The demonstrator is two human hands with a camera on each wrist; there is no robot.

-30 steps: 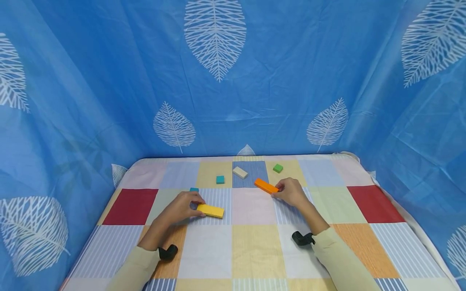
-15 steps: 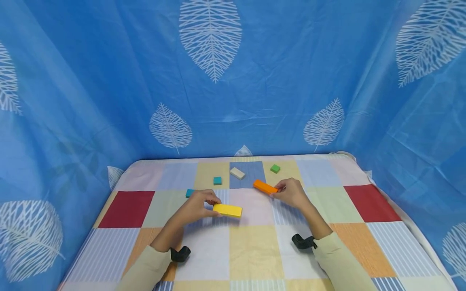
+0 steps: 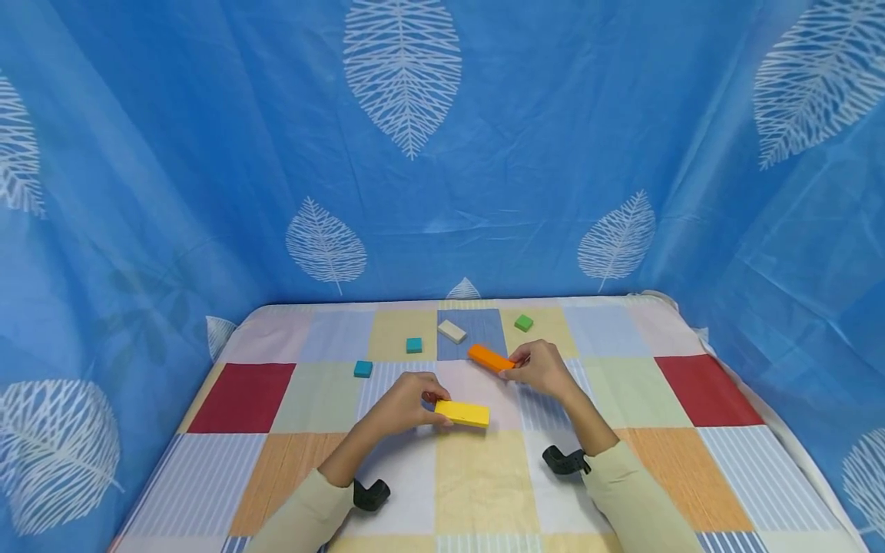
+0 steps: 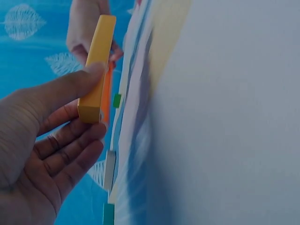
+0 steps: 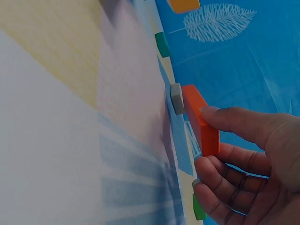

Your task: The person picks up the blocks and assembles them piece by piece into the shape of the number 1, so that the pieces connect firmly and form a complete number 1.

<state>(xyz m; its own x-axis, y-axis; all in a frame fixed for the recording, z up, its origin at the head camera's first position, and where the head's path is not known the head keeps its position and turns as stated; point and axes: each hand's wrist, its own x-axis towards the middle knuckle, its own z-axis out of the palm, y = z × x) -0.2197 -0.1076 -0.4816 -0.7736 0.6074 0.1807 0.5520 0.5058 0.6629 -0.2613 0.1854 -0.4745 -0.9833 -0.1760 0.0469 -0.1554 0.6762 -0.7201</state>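
My left hand (image 3: pixel 408 403) pinches a long yellow block (image 3: pixel 467 415) by its left end, thumb on one side and fingers on the other. In the left wrist view that yellow block (image 4: pixel 97 70) is raised off the cloth. Farther back and to the right, my right hand (image 3: pixel 542 369) pinches the right end of a long orange block (image 3: pixel 489 359). The right wrist view shows the orange block (image 5: pixel 201 119) between thumb and fingers, held off the cloth. In the head view, the yellow block lies nearer the front than the orange one.
Beyond the hands lie a cream block (image 3: pixel 452 332), a green block (image 3: pixel 523 323) and two teal blocks, one farther back (image 3: pixel 414 345) and one at the left (image 3: pixel 362 369). A patchwork cloth (image 3: pixel 484 468) covers the table. Blue leaf-print curtains (image 3: pixel 484 153) hang at the back and sides.
My left hand has carried the yellow block rightward and slightly toward the front, uncovering the left teal block. My right hand has shifted slightly left with the orange block.
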